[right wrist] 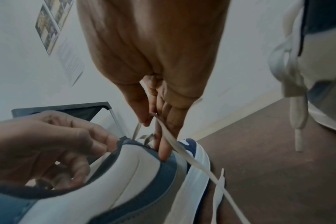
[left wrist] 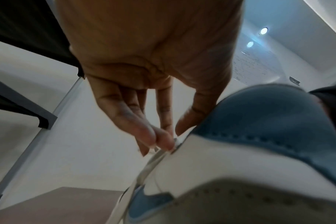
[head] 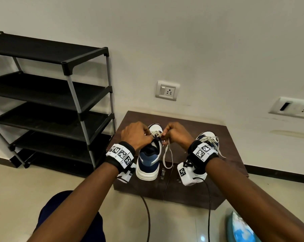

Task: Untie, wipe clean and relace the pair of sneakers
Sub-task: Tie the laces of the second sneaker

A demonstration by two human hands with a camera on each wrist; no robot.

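A white and blue sneaker [head: 148,163] stands on the dark brown low cabinet [head: 231,147], heel toward me. My left hand [head: 149,135] is at the sneaker's left eyelet edge, and its fingertips [left wrist: 164,141] pinch the cream shoelace [left wrist: 144,171] there. On the other side, my right hand [head: 165,137] pinches the same shoelace [right wrist: 182,153] between thumb and fingers [right wrist: 164,150] above the tongue. A loose loop of lace [head: 167,156] hangs down the sneaker's right side. The second sneaker [head: 208,137], laces tied, sits behind my right wrist.
A black shoe rack [head: 51,102] with bare shelves stands to the left against the wall. Wall sockets [head: 167,90] sit above the cabinet. A blue cloth [head: 240,229] lies on the floor at the lower right. Camera cables [head: 148,215] hang from both wrists.
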